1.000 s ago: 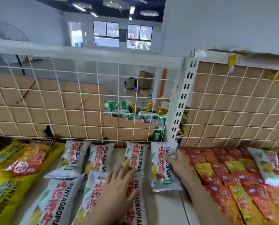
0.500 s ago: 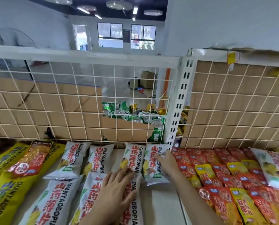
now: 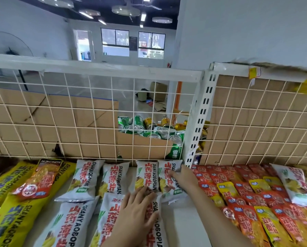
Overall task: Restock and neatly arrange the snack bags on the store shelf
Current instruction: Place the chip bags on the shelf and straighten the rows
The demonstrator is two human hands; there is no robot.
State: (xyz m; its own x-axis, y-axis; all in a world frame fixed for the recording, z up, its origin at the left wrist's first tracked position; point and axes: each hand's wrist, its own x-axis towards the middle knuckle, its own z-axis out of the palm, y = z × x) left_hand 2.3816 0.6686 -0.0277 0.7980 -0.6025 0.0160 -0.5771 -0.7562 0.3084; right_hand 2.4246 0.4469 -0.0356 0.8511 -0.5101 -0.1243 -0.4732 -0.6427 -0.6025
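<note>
Left hand (image 3: pixel 138 208) spread flat, fingers straight, pressing on a front-row white snack bag (image 3: pixel 156 227). Right hand (image 3: pixel 184 177) rests on the rightmost back-row white bag (image 3: pixel 167 191), which lies on the shelf (image 3: pixel 181 220) against the wire grid (image 3: pixel 95 122). Can't tell if the right hand pinches it. Red packets (image 3: pixel 256 198) just beside.
</note>
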